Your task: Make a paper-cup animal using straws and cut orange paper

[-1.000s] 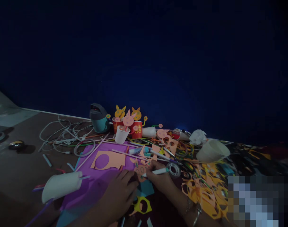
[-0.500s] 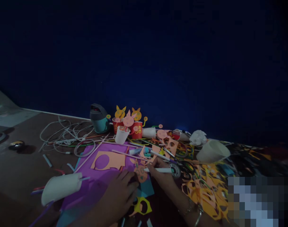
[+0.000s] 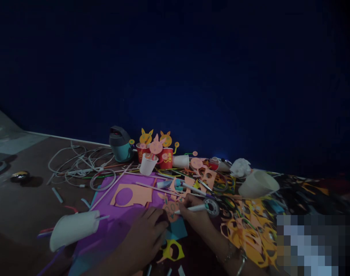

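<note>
In my right hand (image 3: 193,212) is a white marker (image 3: 195,209), its tip resting on an orange paper animal face (image 3: 171,210) with pointed ears and drawn round eyes. My left hand (image 3: 151,227) lies at the left edge of that face, fingers bent together and pressing down there; its fingertips are partly hidden. Under the face sit a teal sheet (image 3: 177,229) and, to the left, a purple sheet (image 3: 105,226). An orange paper piece with a round hole (image 3: 138,193) lies on the purple sheet.
Cups with paper animal faces (image 3: 148,165) stand at the back beside a teal and grey container (image 3: 121,147). White cables (image 3: 74,168) lie back left. A white cup (image 3: 75,230) lies front left. Yellow and orange scraps (image 3: 255,234), a tape roll (image 3: 212,207) and a pale cup (image 3: 258,184) are right.
My right hand has shifted slightly down, and the marker's tip has moved lower and right on the face, with the marker now more tilted. My left hand stays nearly where it was.
</note>
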The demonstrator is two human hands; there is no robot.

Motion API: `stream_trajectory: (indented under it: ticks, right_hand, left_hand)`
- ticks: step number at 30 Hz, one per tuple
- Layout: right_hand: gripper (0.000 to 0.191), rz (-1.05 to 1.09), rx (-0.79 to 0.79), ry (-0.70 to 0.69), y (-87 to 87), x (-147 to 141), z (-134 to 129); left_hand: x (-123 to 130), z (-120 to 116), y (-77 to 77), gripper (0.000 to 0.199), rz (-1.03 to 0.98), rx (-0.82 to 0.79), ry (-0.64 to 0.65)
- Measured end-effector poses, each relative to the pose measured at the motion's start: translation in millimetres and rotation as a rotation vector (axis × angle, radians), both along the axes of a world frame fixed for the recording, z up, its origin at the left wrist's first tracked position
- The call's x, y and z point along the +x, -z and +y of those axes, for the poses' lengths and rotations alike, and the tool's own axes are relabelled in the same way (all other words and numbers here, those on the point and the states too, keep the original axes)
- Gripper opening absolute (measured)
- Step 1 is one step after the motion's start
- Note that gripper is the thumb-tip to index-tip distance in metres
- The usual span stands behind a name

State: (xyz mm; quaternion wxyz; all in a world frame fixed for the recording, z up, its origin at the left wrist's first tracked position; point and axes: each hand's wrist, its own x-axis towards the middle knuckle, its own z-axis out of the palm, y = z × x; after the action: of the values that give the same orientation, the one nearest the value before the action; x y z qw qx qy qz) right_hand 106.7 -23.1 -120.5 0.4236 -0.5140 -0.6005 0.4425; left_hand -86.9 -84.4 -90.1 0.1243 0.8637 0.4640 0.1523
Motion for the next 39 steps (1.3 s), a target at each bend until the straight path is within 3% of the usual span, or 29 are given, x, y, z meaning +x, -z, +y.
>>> stream_trajectory:
  ticks: [7,18,26,31,39]
  right_hand:
    - [0.021,-0.046,0.057,0.057,-1.7,2.6,2.3]
    - [0.020,-0.092,-0.028,0.011,-5.1,2.5,0.1]
    - [0.018,-0.069,-0.010,0.085,-7.5,3.7,1.4]
    - [0.018,-0.096,-0.036,0.013,-6.0,3.4,0.8]
    - [0.018,-0.123,-0.014,0.037,-9.5,1.4,-2.2]
  left_hand:
    - [0.2,0.7,1.9,0.018,0.004,0.009,-0.010]
    - [0.5,-0.2,-3.5,0.020,-0.004,-0.018,0.003]
    - [-0.5,1.0,-3.0,0.020,-0.002,0.025,0.019]
    - [0.8,0.1,-3.1,0.019,0.000,0.017,-0.005]
    - [1.4,0.9,-3.8,0.020,-0.004,0.027,0.003]
